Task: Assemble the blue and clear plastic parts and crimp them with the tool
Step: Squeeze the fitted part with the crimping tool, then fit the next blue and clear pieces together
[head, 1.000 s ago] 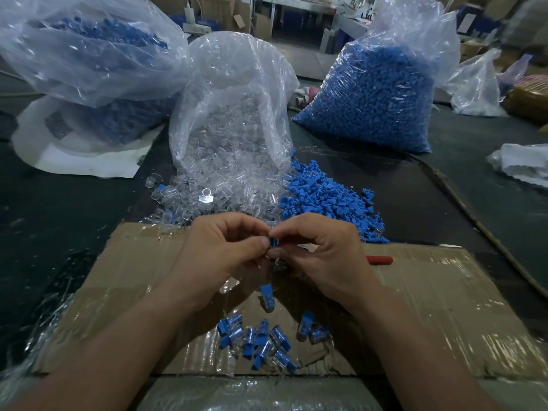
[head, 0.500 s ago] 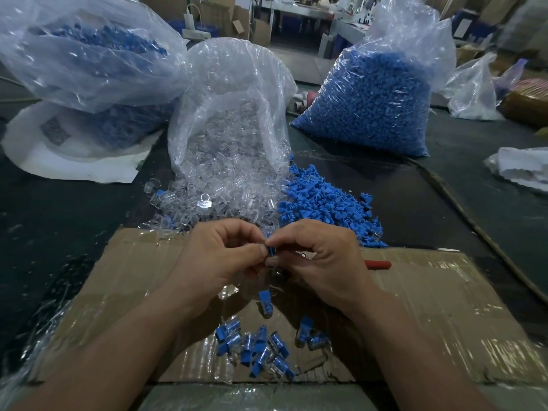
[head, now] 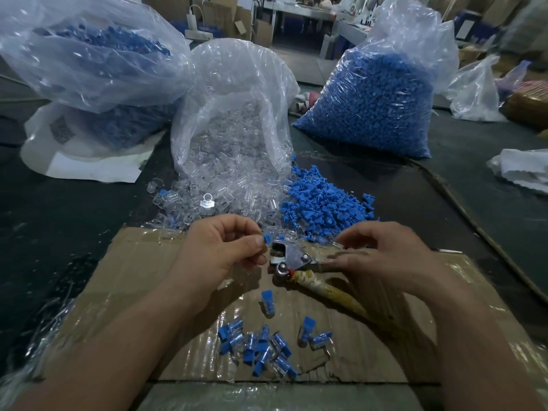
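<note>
Left hand pinches one blue-and-clear part between thumb and forefinger, blue end up, right beside the metal head of the crimp tool. Can't tell if the part touches the jaws.

Right hand is over the tool's handles, its fingers curled and motion-blurred. Can't tell if they have clamped on a handle or only touch it. The tool lies on the cardboard covering the worktop, its taped handle running under the right palm.

Step in hand, my read: seat the part in the head, then squeeze.
- Wrap the right fingers firmly round both handles first.
- Check the blue insert is pushed fully into the clear shell.
- Feed the part in straight, with the left fingertips out of the bite.
- Give one firm squeeze.
- The part looks small and slick, so it could tip or pop out if bitten at an angle.

Finished pieces lie nearer the person than both sets of fingers. Loose blue parts sit just beyond the right fingers. Clear parts spill from a bag beyond the left fingers.
</note>
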Demonstrator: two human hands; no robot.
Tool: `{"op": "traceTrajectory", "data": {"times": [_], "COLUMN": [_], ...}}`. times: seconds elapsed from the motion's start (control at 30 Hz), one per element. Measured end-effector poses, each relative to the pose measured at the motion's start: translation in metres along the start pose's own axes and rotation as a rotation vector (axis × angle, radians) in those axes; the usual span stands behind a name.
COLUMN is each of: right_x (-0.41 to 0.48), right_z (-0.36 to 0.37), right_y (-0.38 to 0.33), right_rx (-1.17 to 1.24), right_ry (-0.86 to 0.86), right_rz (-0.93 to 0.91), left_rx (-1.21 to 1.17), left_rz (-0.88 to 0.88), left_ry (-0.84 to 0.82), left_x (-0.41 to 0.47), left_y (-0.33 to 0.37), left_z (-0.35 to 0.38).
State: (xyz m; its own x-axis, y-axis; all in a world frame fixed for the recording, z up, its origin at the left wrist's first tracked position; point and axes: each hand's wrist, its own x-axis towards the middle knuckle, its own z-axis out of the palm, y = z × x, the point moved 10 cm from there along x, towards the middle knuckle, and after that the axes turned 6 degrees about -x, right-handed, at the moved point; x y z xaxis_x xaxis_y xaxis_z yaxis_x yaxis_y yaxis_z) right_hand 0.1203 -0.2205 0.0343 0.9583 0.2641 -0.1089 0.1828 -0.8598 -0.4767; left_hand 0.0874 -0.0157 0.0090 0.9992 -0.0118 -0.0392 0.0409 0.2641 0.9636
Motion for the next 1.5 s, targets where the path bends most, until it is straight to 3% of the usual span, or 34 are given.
{"op": "traceTrajectory", "data": {"times": [0.13, 0.23, 0.7, 0.97, 1.23, 1.5], "right_x": [-0.01, -0.011, -0.008, 0.0, -0.009, -0.005], "right_z": [0.024, 0.036, 0.023, 0.023, -0.009, 0.023], "right_y": [0.008, 0.0, -0.022, -0.022, -0.038, -0.05], "right_rx": [-0.039, -0.231, -0.308, -0.351, -0.107, -0.176], "right_ry": [-0.275, -0.334, -0.156, -0.009, 0.259, 0.123], "right_rz": [0.047, -0.04, -0.062, -0.063, -0.148, -0.19], "left_rx": [-0.009, -0.024, -0.184, -0.153, -0.146, -0.099], "left_rz": [-0.013, -0.017, -0.055, -0.051, -0.014, 0.084], "left_ry": [0.027, 0.047, 0.053, 0.067, 0.073, 0.082], "left_x": [0.003, 0.005, 0.005, 0.005, 0.003, 0.0], "left_y": [-0.003, -0.005, -0.009, -0.008, -0.006, 0.008], "left_z": [-0.006, -0.009, -0.009, -0.012, -0.01, -0.008]}}
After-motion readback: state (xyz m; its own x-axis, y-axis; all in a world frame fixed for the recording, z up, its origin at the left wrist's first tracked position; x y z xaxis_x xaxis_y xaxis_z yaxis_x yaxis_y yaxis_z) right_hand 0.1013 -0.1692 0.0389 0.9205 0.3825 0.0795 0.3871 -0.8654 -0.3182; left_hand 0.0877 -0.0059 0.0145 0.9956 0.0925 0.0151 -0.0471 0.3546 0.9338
